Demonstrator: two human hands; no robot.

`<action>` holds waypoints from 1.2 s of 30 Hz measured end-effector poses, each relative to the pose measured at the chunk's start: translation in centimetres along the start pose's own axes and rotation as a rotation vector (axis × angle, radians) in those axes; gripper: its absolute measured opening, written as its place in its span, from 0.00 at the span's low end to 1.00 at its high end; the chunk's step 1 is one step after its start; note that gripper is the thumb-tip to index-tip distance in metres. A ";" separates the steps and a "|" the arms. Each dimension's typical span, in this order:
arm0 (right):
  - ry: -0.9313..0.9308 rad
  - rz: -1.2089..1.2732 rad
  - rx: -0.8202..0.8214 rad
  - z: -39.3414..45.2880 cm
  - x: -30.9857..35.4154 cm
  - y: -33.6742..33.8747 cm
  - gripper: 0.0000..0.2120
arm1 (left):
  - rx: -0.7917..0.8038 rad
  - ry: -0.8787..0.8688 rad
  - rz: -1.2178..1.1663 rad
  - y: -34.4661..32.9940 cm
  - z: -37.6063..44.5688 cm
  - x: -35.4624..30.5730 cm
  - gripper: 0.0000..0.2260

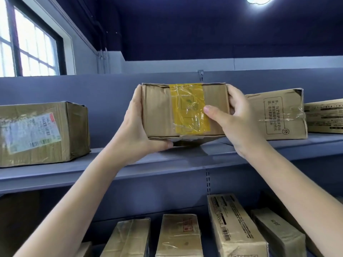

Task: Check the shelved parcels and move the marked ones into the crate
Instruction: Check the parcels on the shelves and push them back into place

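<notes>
- Both hands clamp the brown cardboard parcel with the yellow tape band [183, 110] between them: my left hand [137, 130] cups its left end with the thumb curled under the bottom edge, and my right hand [239, 119] wraps its right end with the thumb pressed on the near face beside the tape.
- That parcel sits tilted up toward me, its lower far edge touching or just above the grey metal upper shelf [130, 169]; I cannot tell which.
- Its long axis runs left to right, squarely between my palms, so neither hand is nearer and any pull comes straight toward me.
- I see no mark on the near face, only tape; I judge the check is unfinished.
- Left of it, well apart, rests a large brown box with a white shipping label [37, 132]; just right of my right hand stands a tan carton with printed characters [278, 115].
- Below, nearer to me, a lower shelf holds several taped cardboard parcels [178, 236].
- No crate is in view, so the drop-off direction is unknown to me.
</notes>
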State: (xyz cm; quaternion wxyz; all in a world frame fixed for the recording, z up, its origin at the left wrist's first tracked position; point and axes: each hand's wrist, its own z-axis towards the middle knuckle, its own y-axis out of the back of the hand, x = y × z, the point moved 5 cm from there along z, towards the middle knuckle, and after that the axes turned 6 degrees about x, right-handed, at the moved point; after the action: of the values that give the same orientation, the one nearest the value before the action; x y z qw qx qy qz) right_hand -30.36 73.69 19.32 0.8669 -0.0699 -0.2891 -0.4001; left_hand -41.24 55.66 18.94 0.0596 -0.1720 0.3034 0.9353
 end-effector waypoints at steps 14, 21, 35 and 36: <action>0.375 -0.698 0.052 -0.3 2.6 -3.1 0.53 | -0.189 -0.140 -0.009 4.1 0.3 -0.8 0.44; 0.104 -0.177 -0.091 0.2 1.0 -0.3 0.37 | -0.299 0.021 0.102 5.9 1.1 3.0 0.41; -0.301 0.371 0.196 -0.8 -3.2 -2.2 0.06 | -0.427 0.101 -0.140 6.3 -0.9 5.2 0.31; -0.292 0.352 0.186 -1.0 -3.3 -2.6 0.06 | -0.432 0.102 -0.116 6.4 -1.1 5.1 0.29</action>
State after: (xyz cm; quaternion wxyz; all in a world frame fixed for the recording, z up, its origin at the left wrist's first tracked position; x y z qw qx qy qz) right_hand -33.49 73.78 16.35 0.8749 -0.0965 -0.4303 -0.2001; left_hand -47.06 49.82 19.79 0.0595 -0.2450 0.0882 0.9637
